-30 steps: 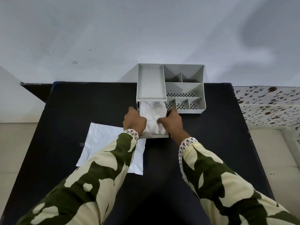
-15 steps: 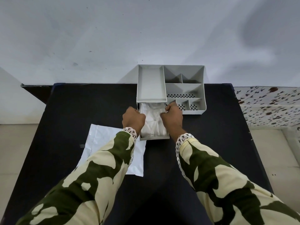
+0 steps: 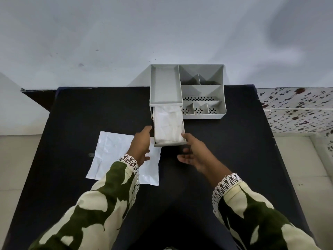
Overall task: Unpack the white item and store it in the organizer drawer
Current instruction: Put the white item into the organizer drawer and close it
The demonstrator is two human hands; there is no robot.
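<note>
Both hands [image 3: 142,143] (empty) flank drawer [image 3: 169,144]; white item [image 3: 168,126] inside.

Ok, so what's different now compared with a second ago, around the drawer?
Both hands pulled back toward the person, letting go of the white item: left hand now over the white packaging, right hand open by the drawer front. Item, open drawer and organizer stayed put.

We count one grey organizer [image 3: 201,91] at twelve o'clock with one open drawer [image 3: 169,143], one white item [image 3: 168,124] inside it, one flat white wrapper [image 3: 111,156] at nine o'clock, and two hands: left hand [image 3: 141,145], right hand [image 3: 195,153].
</note>
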